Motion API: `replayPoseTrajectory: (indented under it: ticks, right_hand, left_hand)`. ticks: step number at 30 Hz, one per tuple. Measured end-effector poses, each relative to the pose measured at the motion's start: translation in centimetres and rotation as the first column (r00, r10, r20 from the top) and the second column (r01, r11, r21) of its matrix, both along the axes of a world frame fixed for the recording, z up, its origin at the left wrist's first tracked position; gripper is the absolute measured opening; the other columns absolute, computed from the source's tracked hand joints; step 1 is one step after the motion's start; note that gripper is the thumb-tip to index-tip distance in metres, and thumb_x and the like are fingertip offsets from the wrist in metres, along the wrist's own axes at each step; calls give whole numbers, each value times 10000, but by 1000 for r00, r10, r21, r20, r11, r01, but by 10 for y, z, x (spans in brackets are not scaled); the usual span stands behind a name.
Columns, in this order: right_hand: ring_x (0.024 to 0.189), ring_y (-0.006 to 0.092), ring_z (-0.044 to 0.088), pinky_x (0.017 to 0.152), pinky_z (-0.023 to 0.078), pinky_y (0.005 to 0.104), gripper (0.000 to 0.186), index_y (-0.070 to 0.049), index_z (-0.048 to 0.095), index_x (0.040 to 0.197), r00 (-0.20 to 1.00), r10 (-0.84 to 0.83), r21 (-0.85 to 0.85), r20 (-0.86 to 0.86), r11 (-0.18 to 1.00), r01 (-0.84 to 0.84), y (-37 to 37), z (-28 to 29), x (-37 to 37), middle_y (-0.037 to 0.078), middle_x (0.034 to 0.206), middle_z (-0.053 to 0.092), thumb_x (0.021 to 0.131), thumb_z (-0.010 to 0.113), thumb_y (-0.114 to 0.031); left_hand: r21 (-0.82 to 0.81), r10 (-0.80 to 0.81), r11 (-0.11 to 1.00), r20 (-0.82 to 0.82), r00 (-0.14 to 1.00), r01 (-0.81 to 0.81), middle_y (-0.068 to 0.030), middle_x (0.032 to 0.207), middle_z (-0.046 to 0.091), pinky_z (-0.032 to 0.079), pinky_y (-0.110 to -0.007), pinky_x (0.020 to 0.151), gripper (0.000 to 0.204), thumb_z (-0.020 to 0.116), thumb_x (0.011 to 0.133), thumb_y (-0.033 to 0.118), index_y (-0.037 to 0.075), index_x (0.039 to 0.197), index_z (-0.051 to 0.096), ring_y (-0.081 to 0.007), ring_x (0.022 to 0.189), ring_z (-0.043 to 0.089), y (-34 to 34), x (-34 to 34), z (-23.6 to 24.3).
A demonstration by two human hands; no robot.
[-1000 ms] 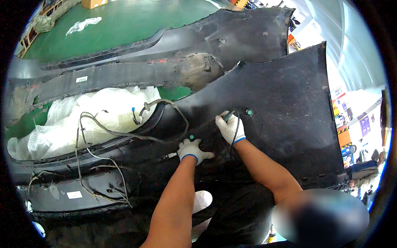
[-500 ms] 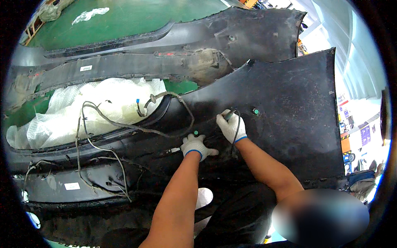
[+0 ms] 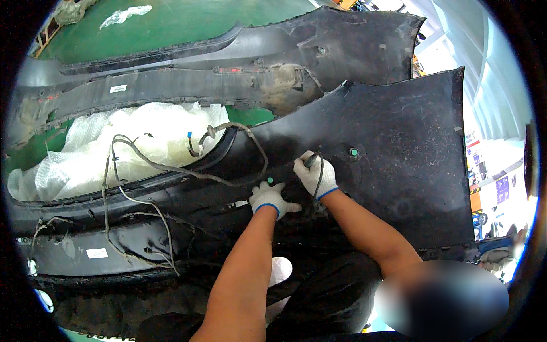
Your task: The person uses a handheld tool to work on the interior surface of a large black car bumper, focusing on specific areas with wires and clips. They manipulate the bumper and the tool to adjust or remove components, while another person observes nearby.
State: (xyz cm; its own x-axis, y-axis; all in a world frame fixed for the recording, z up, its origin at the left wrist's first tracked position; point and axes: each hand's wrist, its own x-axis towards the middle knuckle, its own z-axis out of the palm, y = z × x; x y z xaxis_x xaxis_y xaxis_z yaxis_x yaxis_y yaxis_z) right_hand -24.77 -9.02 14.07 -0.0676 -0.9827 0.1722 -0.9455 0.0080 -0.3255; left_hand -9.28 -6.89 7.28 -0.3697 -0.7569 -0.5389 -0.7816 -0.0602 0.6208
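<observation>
A large black car bumper lies in front of me, its inner side upward. My left hand, in a white knitted glove, rests on it with fingers spread, next to a small green round plug. To its right my right hand, gloved alike, is closed around a dark connector end on a thin black cable, which loops down past the wrist. A second green round plug sits in the bumper beyond that hand. A long wiring harness trails loosely over the left half.
A second bumper lies behind the first, with white bubble wrap between them. The green floor shows at the back, with a crumpled clear plastic sheet on it. White labels are stuck to the bumpers.
My right hand has shifted slightly left with the connector, and the cable hangs closer to its wrist. My left hand stays nearly in place. The whole view has tilted a little.
</observation>
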Motion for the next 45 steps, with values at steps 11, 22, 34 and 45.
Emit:
replayPoseTrajectory:
  ticks: [11, 22, 34, 45]
  right_hand:
    - [842, 439, 768, 751, 609, 517, 288, -96, 765, 969, 999, -37, 9, 5, 999, 37, 1, -1, -2, 217, 875, 776, 982, 692, -374]
    - [871, 428, 780, 778, 602, 496, 351, -67, 780, 969, 990, -69, 11, 120, 998, 68, 2, 19, -14, 216, 867, 776, 998, 693, -406]
    - [832, 415, 772, 736, 592, 484, 284, -87, 760, 945, 996, -38, -21, 81, 999, 40, 3, 13, -10, 195, 830, 759, 1000, 695, -358]
    - [807, 430, 768, 708, 603, 506, 267, -94, 761, 928, 999, -4, -71, 34, 997, 6, 2, -1, -14, 204, 833, 766, 993, 691, -343]
  left_hand:
    - [46, -51, 998, 14, 999, 50, -191, 1742, 378, 393, -557, 1276, 1159, 860, 675, 841, 370, 1672, 505, -441, 1588, 371, -5, 0, 3]
    - [42, -15, 999, 6, 1000, 15, -158, 1717, 406, 400, -550, 1262, 1107, 902, 675, 772, 359, 1640, 550, -417, 1574, 386, -4, 4, 7]
    - [47, -29, 998, -2, 1000, 29, -199, 1757, 363, 371, -553, 1291, 1165, 875, 651, 844, 360, 1654, 534, -451, 1604, 351, -5, 3, 4]
    - [38, -21, 999, -10, 1000, 21, -198, 1749, 374, 366, -563, 1291, 1158, 866, 657, 848, 357, 1653, 537, -463, 1590, 358, -2, 2, 2]
